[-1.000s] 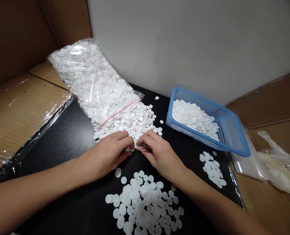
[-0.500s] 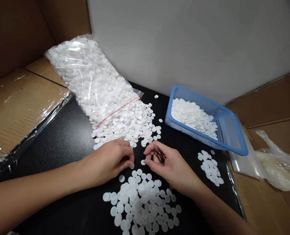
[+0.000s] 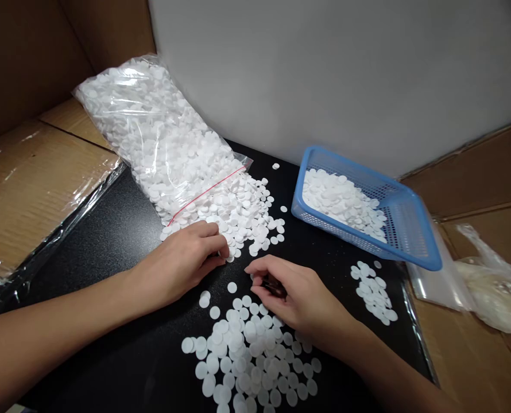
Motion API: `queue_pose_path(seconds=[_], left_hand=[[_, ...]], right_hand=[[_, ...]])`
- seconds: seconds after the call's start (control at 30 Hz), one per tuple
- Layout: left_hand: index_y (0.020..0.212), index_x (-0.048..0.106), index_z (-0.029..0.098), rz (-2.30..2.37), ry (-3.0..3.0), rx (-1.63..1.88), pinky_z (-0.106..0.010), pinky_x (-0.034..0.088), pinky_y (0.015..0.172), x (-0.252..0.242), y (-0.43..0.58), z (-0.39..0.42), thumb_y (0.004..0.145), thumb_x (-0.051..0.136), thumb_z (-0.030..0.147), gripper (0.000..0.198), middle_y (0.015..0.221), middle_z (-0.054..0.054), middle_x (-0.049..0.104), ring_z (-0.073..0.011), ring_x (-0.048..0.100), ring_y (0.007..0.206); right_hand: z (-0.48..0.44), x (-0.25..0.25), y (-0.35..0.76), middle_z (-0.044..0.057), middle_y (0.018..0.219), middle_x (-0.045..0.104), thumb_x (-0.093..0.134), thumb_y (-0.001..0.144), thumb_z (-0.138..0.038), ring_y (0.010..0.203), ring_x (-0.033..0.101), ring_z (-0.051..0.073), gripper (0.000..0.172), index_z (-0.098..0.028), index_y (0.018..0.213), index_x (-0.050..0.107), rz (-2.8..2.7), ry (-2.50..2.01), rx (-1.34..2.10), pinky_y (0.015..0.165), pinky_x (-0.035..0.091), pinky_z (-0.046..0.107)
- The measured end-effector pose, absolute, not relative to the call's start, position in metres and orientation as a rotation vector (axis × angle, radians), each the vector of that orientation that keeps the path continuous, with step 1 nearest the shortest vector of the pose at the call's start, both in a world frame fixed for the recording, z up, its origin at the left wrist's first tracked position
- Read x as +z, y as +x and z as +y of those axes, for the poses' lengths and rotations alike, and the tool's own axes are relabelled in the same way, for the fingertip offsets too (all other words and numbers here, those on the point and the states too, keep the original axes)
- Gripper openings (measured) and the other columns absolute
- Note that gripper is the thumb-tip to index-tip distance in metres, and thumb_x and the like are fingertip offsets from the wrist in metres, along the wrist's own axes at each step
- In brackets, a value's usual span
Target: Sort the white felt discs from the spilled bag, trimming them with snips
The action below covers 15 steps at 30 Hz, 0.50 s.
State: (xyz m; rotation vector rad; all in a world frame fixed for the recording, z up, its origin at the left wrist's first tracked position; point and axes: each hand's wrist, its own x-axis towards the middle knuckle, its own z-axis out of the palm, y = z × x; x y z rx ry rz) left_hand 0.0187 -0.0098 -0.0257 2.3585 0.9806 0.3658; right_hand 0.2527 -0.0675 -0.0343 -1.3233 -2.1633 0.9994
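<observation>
Thin white discs lie in a loose heap (image 3: pixel 247 201) spilling from the mouth of a clear zip bag (image 3: pixel 152 126) full of them. At the heap's near edge, the fingers of my left hand (image 3: pixel 190 252) are pinched together on a white disc (image 3: pixel 229 259). My right hand (image 3: pixel 298 292) is curled around a dark brown, slim tool (image 3: pixel 275 285), mostly hidden in the palm. A disc edge shows by its fingertips. Just below both hands is a spread of flat discs (image 3: pixel 255 355), with a few single discs (image 3: pixel 232 287) above it.
At the back right stands a blue mesh basket (image 3: pixel 367 246) partly filled with discs. A small group of discs (image 3: pixel 374 292) lies in front of it on the black table (image 3: pixel 130 229). Clear plastic bags (image 3: pixel 496 292) rest on cardboard at right. A pale wall (image 3: pixel 324 74) rises behind.
My left hand has moved up and left to the heap, leaving discs on the black surface below it. My right hand has turned slightly and shifted a little left and down, still around the tool.
</observation>
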Motion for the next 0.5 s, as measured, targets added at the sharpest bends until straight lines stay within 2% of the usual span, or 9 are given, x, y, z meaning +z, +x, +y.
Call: queue_pose_path(seconds=[0.07, 0.13, 0.23, 0.37, 0.5], left_hand=[[0.087, 0.064, 0.018, 0.994, 2.396, 0.339, -0.027, 0.043, 0.069, -0.028, 0.018, -0.011, 0.092, 0.056, 0.014, 0.010, 0.087, -0.002, 0.059, -0.0166, 0.058, 0.081], [0.086, 0.062, 0.018, 1.003, 2.428, 0.339, -0.027, 0.042, 0.069, -0.030, 0.017, -0.011, 0.091, 0.059, 0.013, 0.007, 0.087, -0.001, 0.058, -0.0168, 0.057, 0.081], [0.083, 0.060, 0.017, 1.012, 2.461, 0.362, -0.027, 0.042, 0.068, -0.034, 0.015, -0.011, 0.089, 0.063, 0.013, 0.008, 0.086, -0.001, 0.056, -0.0165, 0.056, 0.079], [0.080, 0.061, 0.017, 1.019, 2.463, 0.361, -0.027, 0.042, 0.069, -0.035, 0.014, -0.008, 0.087, 0.065, 0.012, 0.010, 0.084, -0.001, 0.057, -0.0163, 0.056, 0.078], [0.082, 0.064, 0.017, 1.001, 2.456, 0.329, -0.027, 0.042, 0.070, -0.031, 0.016, -0.008, 0.087, 0.064, 0.011, 0.009, 0.084, -0.001, 0.058, -0.0167, 0.057, 0.079]], right_hand=[[-0.065, -0.032, 0.255, -0.001, 0.080, 0.064, 0.056, 0.091, -0.015, 0.064, 0.058, 0.012, 0.015, -0.024, 0.102, 0.060, -2.107, -1.377, 1.012, 0.057, 0.048, 0.022], [-0.061, -0.030, 0.258, 0.000, 0.081, 0.065, 0.057, 0.092, -0.016, 0.065, 0.058, 0.013, 0.010, -0.023, 0.096, 0.062, -2.037, -1.462, 0.886, 0.059, 0.048, 0.024], [-0.055, -0.028, 0.260, 0.001, 0.084, 0.065, 0.058, 0.092, -0.013, 0.072, 0.061, 0.015, 0.012, -0.022, 0.086, 0.064, -2.022, -1.500, 0.820, 0.064, 0.049, 0.025], [-0.056, -0.030, 0.258, 0.001, 0.085, 0.064, 0.061, 0.091, -0.010, 0.076, 0.063, 0.015, 0.015, -0.022, 0.082, 0.065, -2.087, -1.467, 0.940, 0.068, 0.050, 0.025], [-0.059, -0.029, 0.254, -0.001, 0.083, 0.064, 0.063, 0.090, -0.009, 0.072, 0.062, 0.013, 0.017, -0.022, 0.079, 0.067, -2.191, -1.399, 1.133, 0.062, 0.048, 0.023]])
